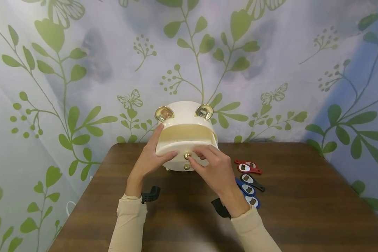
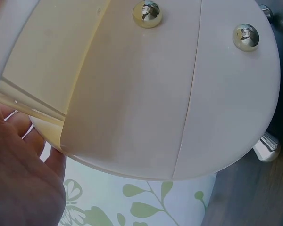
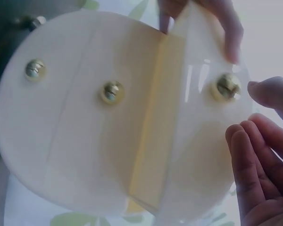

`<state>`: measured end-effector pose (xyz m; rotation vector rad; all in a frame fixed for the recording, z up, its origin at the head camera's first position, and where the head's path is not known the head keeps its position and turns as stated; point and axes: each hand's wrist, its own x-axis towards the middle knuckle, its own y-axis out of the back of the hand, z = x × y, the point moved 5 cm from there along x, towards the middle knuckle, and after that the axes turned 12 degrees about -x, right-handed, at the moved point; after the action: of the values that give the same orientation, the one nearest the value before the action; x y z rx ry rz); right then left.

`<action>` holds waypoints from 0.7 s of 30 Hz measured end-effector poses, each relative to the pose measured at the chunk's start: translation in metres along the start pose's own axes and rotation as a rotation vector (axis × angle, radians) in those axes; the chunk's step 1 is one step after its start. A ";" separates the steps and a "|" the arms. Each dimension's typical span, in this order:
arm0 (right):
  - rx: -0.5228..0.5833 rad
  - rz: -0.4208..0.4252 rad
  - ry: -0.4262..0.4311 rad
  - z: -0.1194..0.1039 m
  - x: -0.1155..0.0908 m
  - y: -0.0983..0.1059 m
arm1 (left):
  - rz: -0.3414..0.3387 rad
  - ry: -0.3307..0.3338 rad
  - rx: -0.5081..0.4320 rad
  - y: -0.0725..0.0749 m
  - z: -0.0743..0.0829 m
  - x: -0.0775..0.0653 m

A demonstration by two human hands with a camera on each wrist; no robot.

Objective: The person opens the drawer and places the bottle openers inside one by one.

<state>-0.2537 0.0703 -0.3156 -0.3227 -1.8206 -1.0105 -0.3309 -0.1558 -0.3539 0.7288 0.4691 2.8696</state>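
Observation:
A white rounded mini drawer cabinet [image 1: 184,107] with two gold-rimmed round ears stands on the table. Its top drawer [image 1: 175,147] is pulled out, showing a pale yellow interior [image 2: 52,52]. My left hand [image 1: 149,155] rests at the cabinet's left side, thumb laid across the drawer front and fingers along the side edge. Close by the top drawer's gold knob [image 3: 228,87] is my right hand [image 1: 215,166]; the right wrist view shows its thumb and fingers apart from the knob. Two lower gold knobs [image 3: 112,92] sit on the front below.
Right of the cabinet lie several bottle openers: red ones [image 1: 251,169], a black one [image 1: 253,182] and blue ones [image 1: 248,189]. The brown wooden table [image 1: 296,196] meets a leaf-patterned cloth backdrop [image 1: 107,70] behind.

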 end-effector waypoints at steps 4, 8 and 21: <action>0.021 0.032 -0.028 0.005 0.003 0.011 | -0.002 0.008 0.000 0.000 -0.001 0.000; 0.025 0.063 -0.038 0.013 0.006 0.018 | -0.005 0.018 -0.004 0.001 -0.002 0.000; -0.047 0.098 -0.183 0.064 0.006 0.042 | -0.007 0.019 -0.009 0.000 -0.001 -0.001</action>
<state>-0.2708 0.1432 -0.3005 -0.5433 -1.9262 -0.9823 -0.3305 -0.1565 -0.3548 0.6973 0.4601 2.8723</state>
